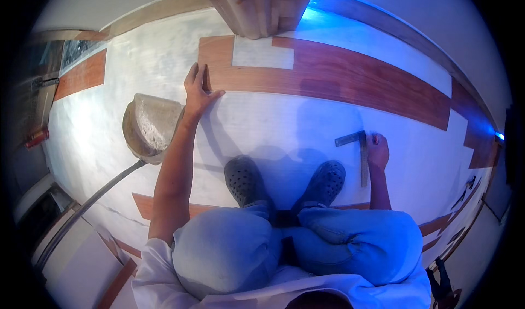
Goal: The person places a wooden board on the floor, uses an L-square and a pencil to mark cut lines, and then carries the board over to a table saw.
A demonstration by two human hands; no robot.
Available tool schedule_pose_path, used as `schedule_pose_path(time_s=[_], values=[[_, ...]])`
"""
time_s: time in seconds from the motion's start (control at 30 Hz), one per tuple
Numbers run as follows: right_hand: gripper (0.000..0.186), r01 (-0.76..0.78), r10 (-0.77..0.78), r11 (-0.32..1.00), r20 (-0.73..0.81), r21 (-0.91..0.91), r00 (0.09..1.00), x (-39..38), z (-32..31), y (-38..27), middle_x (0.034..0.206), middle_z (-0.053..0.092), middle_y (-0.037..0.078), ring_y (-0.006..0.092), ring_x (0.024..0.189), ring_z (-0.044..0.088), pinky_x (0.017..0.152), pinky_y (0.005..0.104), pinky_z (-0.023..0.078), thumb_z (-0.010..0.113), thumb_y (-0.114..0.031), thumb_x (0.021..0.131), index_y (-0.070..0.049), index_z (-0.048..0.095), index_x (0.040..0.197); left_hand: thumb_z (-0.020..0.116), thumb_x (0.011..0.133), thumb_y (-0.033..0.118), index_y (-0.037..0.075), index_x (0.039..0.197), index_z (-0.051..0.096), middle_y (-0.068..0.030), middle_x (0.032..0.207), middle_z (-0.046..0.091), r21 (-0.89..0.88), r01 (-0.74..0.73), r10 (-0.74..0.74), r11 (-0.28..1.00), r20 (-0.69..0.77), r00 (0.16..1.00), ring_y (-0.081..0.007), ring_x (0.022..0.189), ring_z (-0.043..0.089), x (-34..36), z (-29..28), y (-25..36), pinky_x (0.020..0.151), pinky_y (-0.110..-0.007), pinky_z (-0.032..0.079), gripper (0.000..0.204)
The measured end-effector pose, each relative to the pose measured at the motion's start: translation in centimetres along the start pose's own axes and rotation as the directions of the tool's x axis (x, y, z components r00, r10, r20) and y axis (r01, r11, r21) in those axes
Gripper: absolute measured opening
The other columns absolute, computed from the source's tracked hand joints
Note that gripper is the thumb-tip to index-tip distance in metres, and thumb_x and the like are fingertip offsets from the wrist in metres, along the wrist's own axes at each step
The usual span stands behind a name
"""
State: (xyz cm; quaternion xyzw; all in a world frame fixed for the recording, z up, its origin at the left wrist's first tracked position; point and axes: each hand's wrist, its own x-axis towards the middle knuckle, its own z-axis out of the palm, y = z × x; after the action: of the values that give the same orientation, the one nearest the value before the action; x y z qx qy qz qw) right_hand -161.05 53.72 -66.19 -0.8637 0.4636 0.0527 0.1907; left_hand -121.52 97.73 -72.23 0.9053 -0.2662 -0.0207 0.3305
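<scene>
Where a pale floor [262, 126] meets a post [257, 11]: reddish-brown boards [350, 74], square [349, 139], dustpan [150, 127]

Although blue light tints its right side, the floor reads white to grey, faintly marked, with soft shadows across the middle.

Boards: wood-grained, lying in a long run in front of the post, a pale rectangular gap at the post's foot. Further pieces at far left [85, 75] and along the right-hand wall; others show partly behind the legs.

Left hand [198, 90]: at the run's left end, grip spread, thumb and fingers parted, touching the board.

Right hand [378, 150]: grip closed on the square, an L-shaped tool with dark stock and narrow blade, well apart from the boards' near edge.

Dustpan: worn, beige, beside the left forearm; long grey handle [87, 208] running to lower left.

Shoes [243, 179]: one dark pair, perforated, on the floor between the hands.

Post: wood-toned, at top centre.

Walls [136, 0]: pale, brownish skirting [158, 11] along the foot.

Right margin: small dark items [465, 193], too small to identify.
</scene>
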Motion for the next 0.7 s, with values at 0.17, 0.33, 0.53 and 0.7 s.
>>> schedule_pose_path(time_s=[0.17, 0.33, 0.53, 0.7], values=[[0.040, 0.132, -0.134, 0.991, -0.049, -0.037, 0.990, -2.9, 1.2, 1.1, 0.103, 0.063, 0.015, 0.0304, 0.098, 0.062, 0.087, 0.0389, 0.050, 0.076, -0.031, 0.083, -0.002, 0.066, 0.108, 0.095, 0.050, 0.019, 0.001, 0.140, 0.051, -0.0326, 0.144, 0.043, -0.037, -0.027, 0.026, 0.999, -0.024, 0.999, -0.0460, 0.133, 0.044, 0.1, 0.1, 0.0, 0.110, -0.048, 0.041, 0.102], [0.035, 0.082, -0.079, 0.996, 0.076, -0.035, 0.994, -1.8, 0.6, 1.3, 0.107, 0.065, 0.017, 0.0335, 0.102, 0.064, 0.091, 0.0399, 0.050, 0.073, -0.027, 0.087, 0.000, 0.067, 0.109, 0.097, 0.051, 0.021, 0.007, 0.144, 0.050, -0.0290, 0.148, 0.040, 0.061, 0.011, -0.010, 0.998, -0.011, 1.000, -0.0434, 0.136, 0.043, -0.3, 0.1, 0.6, 0.112, -0.047, 0.041, 0.105], [0.024, 0.172, -0.196, 0.942, 0.058, 0.287, 0.979, 0.2, -0.2, 0.3, 0.108, 0.067, 0.016, 0.0273, 0.097, 0.066, 0.088, 0.0359, 0.052, 0.056, -0.017, 0.099, 0.001, 0.066, 0.112, 0.097, 0.053, 0.025, 0.010, 0.146, 0.048, -0.0273, 0.152, 0.034, 0.063, 0.037, -0.036, 0.997, -0.021, 0.999, -0.0422, 0.140, 0.035, -0.7, 0.2, 1.3, 0.117, -0.048, 0.033, 0.106], [0.023, 0.307, -0.398, 0.868, 0.179, 0.390, 0.900, 2.8, -3.6, -5.1, 0.104, 0.066, 0.013, 0.0218, 0.093, 0.066, 0.083, 0.0338, 0.052, 0.049, -0.014, 0.103, 0.000, 0.065, 0.112, 0.095, 0.058, 0.032, 0.010, 0.147, 0.046, -0.0238, 0.154, 0.033, 0.106, 0.049, -0.045, 0.993, -0.039, 0.998, -0.0399, 0.141, 0.033, -1.4, 0.4, 1.8, 0.118, -0.047, 0.031, 0.103]])
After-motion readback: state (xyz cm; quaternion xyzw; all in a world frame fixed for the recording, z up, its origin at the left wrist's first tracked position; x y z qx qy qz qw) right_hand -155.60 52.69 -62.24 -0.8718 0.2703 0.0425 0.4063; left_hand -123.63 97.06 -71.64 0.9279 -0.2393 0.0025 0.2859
